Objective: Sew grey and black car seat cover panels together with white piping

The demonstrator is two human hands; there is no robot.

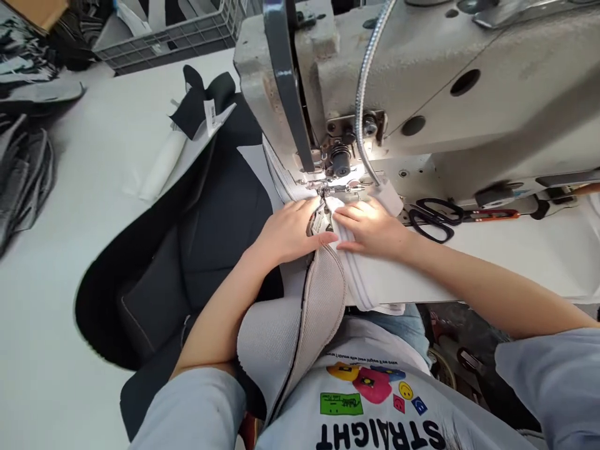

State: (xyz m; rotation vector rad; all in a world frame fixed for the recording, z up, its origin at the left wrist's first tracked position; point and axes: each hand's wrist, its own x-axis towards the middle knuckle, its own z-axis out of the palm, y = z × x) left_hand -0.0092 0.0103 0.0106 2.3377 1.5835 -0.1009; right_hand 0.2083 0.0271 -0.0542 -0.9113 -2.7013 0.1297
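Observation:
My left hand (288,230) lies on a grey fabric piece (300,312) just left of the seam, fingers together and pressed flat on the cloth. My right hand (370,226) rests flat on the white folded fabric (375,275) right of the seam, fingers stretched toward the presser foot (323,187) of the sewing machine (422,81). Both hands sit directly in front of the needle area, which is lit by the machine's lamp. Black fabric (206,231), joined to the grey piece, spreads left over the table.
Black-handled scissors (434,219) lie on the machine bed right of my right hand. A grey plastic crate (173,34) stands at the back left. Dark fabric stacks (23,169) lie at the far left edge. A rolled white piece (162,165) lies on the white table (70,262).

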